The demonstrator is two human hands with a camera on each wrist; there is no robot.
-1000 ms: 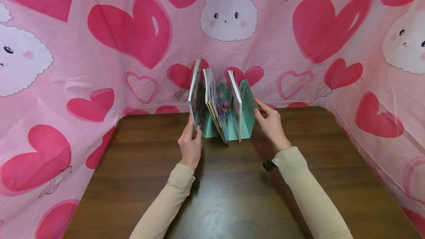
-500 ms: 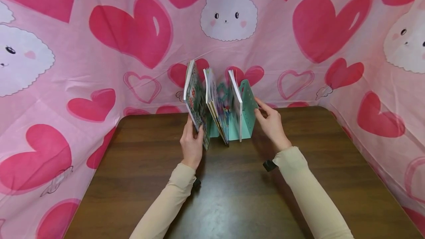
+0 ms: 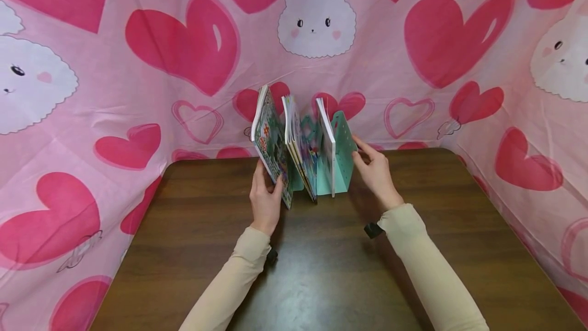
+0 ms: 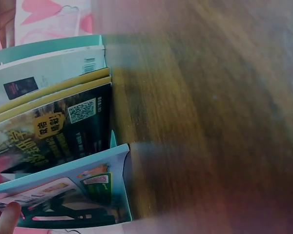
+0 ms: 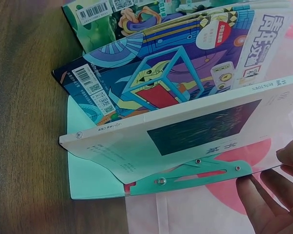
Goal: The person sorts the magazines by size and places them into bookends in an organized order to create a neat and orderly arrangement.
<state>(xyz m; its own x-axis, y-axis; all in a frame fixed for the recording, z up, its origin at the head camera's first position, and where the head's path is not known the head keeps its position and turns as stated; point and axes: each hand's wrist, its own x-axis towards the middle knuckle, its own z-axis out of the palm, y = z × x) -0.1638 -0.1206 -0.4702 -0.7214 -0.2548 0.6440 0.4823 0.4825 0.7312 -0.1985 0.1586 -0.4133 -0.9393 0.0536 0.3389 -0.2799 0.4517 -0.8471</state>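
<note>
My left hand (image 3: 265, 203) grips a green-covered magazine (image 3: 271, 139) by its front edge, thumb on the right face; its top leans left. In the left wrist view a finger (image 4: 9, 217) lies against its back cover. My right hand (image 3: 375, 173) pinches the right end panel of a mint-green expandable book rack (image 3: 343, 149), thumb and fingers on opposite sides in the right wrist view. Between the hands, several slanted magazines (image 3: 298, 147) and a white book (image 3: 327, 139) stand in the rack. The rack's left end is mostly hidden behind the magazines.
The rack stands near the back edge of a dark wooden table (image 3: 321, 264). Behind it and along both sides hangs a pink cloth (image 3: 367, 70) with hearts and rabbits. The rack's folding link (image 5: 200, 173) shows beneath the white book.
My left hand has tilted the leftmost magazine's top to the left, so more of its green cover shows and its lower front corner stands out. My right hand has stayed on the rack's panel.
</note>
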